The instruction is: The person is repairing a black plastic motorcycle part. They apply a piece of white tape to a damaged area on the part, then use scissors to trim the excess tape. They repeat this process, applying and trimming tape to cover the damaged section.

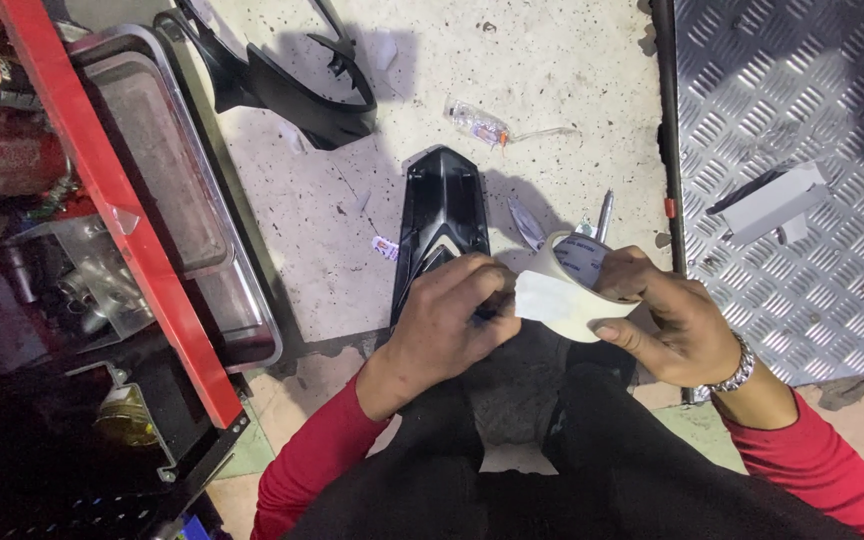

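The left hand covers the near end of the black plastic panel, and its fingertips hide behind the tape roll. The right hand hides the far side of that roll. Another black panel is cut off by the top edge. The things in the red cart are too dark to tell.

In the middle of the frame, the right hand holds a white tape roll. The left hand pinches its loose end above a black plastic panel on the floor.
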